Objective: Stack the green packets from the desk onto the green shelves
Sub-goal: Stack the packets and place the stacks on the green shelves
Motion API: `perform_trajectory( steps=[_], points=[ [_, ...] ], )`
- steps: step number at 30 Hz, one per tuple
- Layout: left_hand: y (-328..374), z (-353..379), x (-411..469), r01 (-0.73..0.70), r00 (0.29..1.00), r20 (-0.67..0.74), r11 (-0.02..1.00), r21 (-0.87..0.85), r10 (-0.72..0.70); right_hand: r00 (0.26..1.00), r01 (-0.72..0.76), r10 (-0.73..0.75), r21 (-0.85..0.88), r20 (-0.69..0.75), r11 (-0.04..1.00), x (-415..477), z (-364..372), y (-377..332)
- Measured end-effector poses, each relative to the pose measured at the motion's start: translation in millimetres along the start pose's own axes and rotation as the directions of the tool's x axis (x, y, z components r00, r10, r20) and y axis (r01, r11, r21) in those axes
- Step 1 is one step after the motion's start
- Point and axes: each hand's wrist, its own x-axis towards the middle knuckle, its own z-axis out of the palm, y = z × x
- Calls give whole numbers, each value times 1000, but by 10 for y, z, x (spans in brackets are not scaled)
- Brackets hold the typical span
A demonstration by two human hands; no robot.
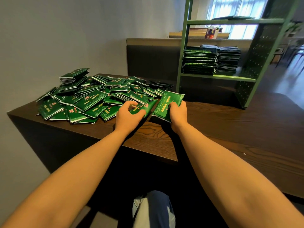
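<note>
Dozens of green packets (85, 97) lie in a loose, overlapping heap on the left part of the dark wooden desk (230, 129), the nearest ones close to its front edge. Just right of the heap, left hand (127, 114): fingers curled round a single packet (144, 109), held tilted. Beside it, nearly touching, right hand (178, 114): fingers and thumb clamped on the near end of a small bundle (167, 104) of packets, with its far end unsupported. Further right, green shelves (218, 77) at the desk's far side; two tall stacks (199, 61) on the middle shelf, a few packets on the shelf above. Risks, as judged: wrappers look glossy and slippery, so sliding the tilted packet onto the bundle could fan it out and spill pieces. A forearm sweep could knock front-edge packets off the desk. The shelf stacks look high and slightly uneven, so a careless addition could topple them.
</note>
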Motion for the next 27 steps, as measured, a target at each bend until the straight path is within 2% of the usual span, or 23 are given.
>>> perform_trajectory(
  steps=[3,6,11,15,19,27],
  points=[
    [65,71,25,72,996,-45,986,-149,-79,995,18,-17,8,-101,1000,-20,16,-8],
    [132,156,31,102,994,-11,970,-220,-107,992,-51,51,5,-117,999,19,42,-44],
    [321,388,55,87,996,32,954,-286,-82,977,-209,208,38,44,977,76,-43,-136],
    [480,665,39,83,992,117,937,-339,-46,953,-287,258,190,160,939,79,-141,-154],
    [539,821,46,127,986,145,933,-336,-82,929,-338,266,297,257,893,128,-239,-105],
    [492,679,92,162,976,183,954,-252,-117,980,-161,132,197,151,967,144,-155,-13]
  ],
)
